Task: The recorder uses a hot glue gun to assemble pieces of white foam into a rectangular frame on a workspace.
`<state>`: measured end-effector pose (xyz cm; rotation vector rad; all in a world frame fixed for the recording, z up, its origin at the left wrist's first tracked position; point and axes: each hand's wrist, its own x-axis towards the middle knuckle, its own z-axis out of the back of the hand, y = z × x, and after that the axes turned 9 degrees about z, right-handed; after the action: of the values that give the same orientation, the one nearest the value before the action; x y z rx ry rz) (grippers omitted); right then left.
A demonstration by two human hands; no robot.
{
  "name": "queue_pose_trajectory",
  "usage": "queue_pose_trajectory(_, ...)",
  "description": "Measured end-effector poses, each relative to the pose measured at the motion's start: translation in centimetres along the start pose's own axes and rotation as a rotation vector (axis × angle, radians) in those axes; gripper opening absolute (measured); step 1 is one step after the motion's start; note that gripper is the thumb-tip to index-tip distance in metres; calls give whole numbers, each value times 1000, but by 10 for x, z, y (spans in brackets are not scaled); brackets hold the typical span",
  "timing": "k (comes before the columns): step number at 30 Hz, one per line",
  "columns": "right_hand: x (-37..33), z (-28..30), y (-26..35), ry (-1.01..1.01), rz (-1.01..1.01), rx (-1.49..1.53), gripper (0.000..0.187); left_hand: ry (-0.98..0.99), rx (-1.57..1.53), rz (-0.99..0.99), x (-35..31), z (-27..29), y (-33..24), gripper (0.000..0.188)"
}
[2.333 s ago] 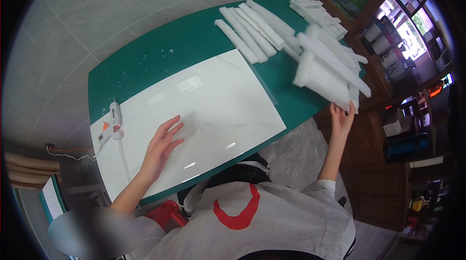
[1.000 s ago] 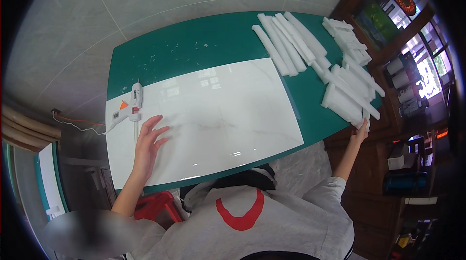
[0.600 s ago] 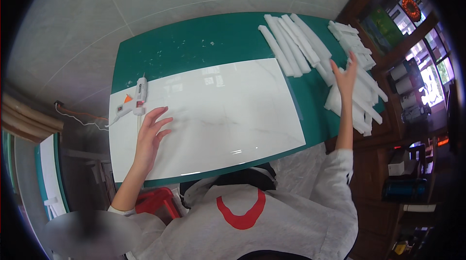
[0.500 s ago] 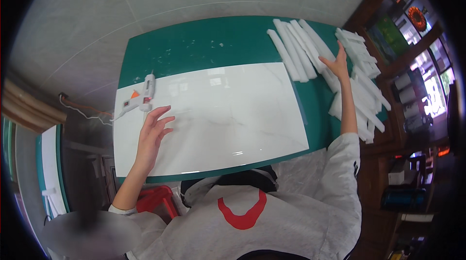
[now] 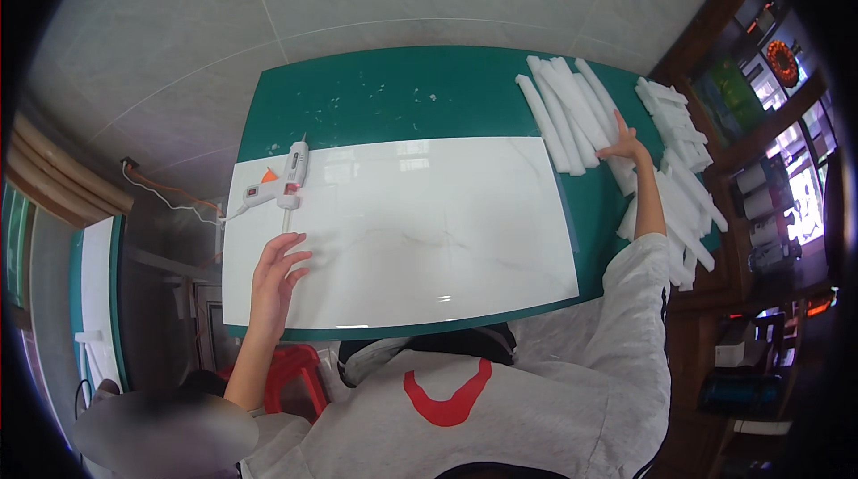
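We see our left hand (image 5: 275, 275) lying flat on the white board (image 5: 402, 229), near its left edge, with the fingers (image 5: 295, 257) spread and holding nothing. The board covers most of the near half of the green counter (image 5: 393, 95), and its near edge runs close to the counter's near edge. Just beyond our left hand, at the board's far left corner, lies a white glue gun (image 5: 284, 182) with its nozzle pointing toward the far edge of the counter; a small orange triangle (image 5: 268, 176) sits right beside it, and a cord (image 5: 165, 197) trails off the left edge of the counter.

Our right hand (image 5: 626, 147) is stretched out to the right side of the counter, past the board's right edge. Its fingers are loosely apart and rest on a row of long white foam strips (image 5: 563, 113) that lie side by side near the far right corner; we cannot tell whether they grip a strip or only touch it. A larger, looser pile of foam strips (image 5: 684, 175) spreads along the right edge of the counter, just beside that hand and forearm, some pieces overhanging the edge. Small white scraps (image 5: 407, 99) dot the bare green surface beyond the board
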<state>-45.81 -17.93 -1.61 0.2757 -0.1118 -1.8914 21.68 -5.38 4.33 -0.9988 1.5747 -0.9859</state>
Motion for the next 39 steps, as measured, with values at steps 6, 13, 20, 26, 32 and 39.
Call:
queue_pose_trajectory(6, 27, -9, 28, -31, 35, 85, 136, 52, -14, 43, 6, -9, 2, 33)
queue_pose_trajectory(13, 73, -21, 47, -96, 96, 77, 135, 48, -42, 66, 3, -6, 5, 33)
queue_pose_trajectory(20, 69, -11, 91, -15, 26, 149, 132, 21, -28, 78, 2, -7, 5, 32)
queue_pose_trajectory(26, 15, 10, 127, -102, -51, -95, 114, -28, 71, -46, 12, 3, -6, 30)
queue_pose_trajectory(32, -59, -6, 151, -307, 404, 15, 62, -72, 90, -77, 18, 7, -4, 29)
queue_pose_trajectory(39, -55, -54, 132, -322, 446, 109, 52, -46, 95, -54, 16, 4, 1, 29)
